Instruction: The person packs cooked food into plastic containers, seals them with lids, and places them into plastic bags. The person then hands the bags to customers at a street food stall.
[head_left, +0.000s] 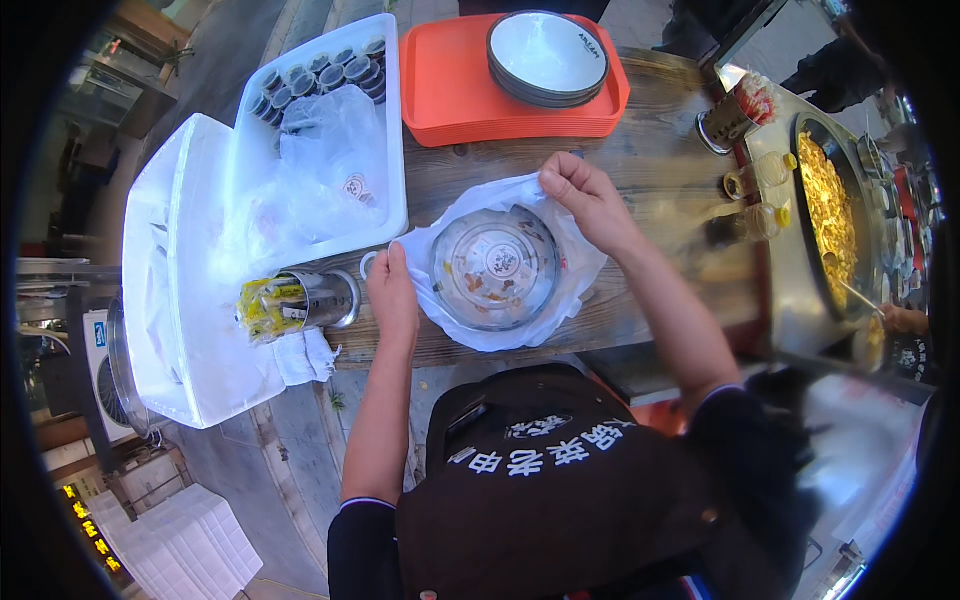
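Note:
On the wooden table, a round lidded takeaway bowl (465, 259) with a clear lid sits inside a white plastic bag (480, 341). Food shows through the lid, which bears a round printed sticker. My left hand (393, 289) pinches the bag's left edge between thumb and fingers, with a white loop of it beside the knuckles. At the upper right of the bowl, my right hand (585, 199) grips a gathered part of the bag's rim. The bag lies spread around the bowl, its mouth open above the lid.
A white plastic tub (397, 150) holds small lidded sauce cups (330, 76) and plastic bags. Orange trays (450, 82) carry stacked bowls (547, 56). Left stand a metal canister (330, 298) of yellow packets and a foam box (206, 300). Right are bottles (769, 171) and a wok (829, 217), where another person's hand (904, 320) holds a ladle.

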